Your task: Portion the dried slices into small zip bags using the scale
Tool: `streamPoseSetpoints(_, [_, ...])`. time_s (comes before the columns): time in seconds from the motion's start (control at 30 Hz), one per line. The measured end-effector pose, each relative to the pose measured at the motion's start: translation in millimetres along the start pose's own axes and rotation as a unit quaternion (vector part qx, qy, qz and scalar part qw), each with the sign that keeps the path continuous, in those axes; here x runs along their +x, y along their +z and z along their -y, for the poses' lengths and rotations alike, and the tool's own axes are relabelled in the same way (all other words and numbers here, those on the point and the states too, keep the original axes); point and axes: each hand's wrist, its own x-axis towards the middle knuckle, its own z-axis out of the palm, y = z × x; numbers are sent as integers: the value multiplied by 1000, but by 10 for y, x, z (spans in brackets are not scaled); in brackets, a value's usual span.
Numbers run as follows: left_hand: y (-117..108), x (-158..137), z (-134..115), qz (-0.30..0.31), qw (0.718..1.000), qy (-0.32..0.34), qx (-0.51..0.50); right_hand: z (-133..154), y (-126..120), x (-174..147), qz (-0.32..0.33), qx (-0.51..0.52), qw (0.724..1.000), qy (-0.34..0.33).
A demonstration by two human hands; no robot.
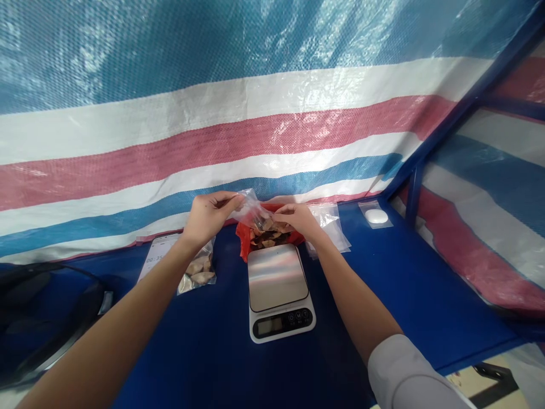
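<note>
My left hand (213, 213) pinches the top edge of a clear plastic bag (251, 205) with brownish dried pieces in its lower part. On the bag's other side is my right hand (298, 218), its thumb and fingers pinched together at the plastic; whether a piece is also between them I cannot tell. Both hands are above an open red plastic bag (244, 240) of brown dried slices (267, 238). Directly in front of it stands a white kitchen scale (277, 279) with a bare metal plate.
Left of the scale lies a filled clear bag (200, 271), partly behind my left forearm, beside a phone (158, 251) showing a timer. Flat clear bags (336, 230) and a small bag with a white oval object (376, 216) lie right. A striped tarp (221, 133) walls the blue table (383, 272).
</note>
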Motion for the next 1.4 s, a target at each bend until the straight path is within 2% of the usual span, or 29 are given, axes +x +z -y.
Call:
streamPoseSetpoints(0.2, [31,-9,-6,-12,1000,2,-8,9,-95,8,-24,-37,999,-21])
streamPoseSetpoints(0.37, [67,9,42,21,1000,9,1,15,-156,-7,-14,-40,999,-24])
streamPoseSetpoints(0.53, [74,19,133,38,999,10,33,-52,-123,17,-1,-61,998,1])
streamPoseSetpoints(0.67, [51,28,168,23,999,10,47,-108,-63,40,16,-85,996,-27])
streamPoseSetpoints(0.83, [28,33,165,2,999,13,36,-52,-65,23,8,-54,998,-20])
streamPoseSetpoints(1.1, [65,16,81,3,999,18,48,1,-2,-25,15,-40,999,-9])
streamPoseSetpoints(1.3, [18,20,41,-14,999,16,27,7,-14,0,-8,-4,1000,20])
streamPoseSetpoints(1.4, [14,24,52,-22,1000,16,13,33,-39,-5,-27,-10,1000,11])
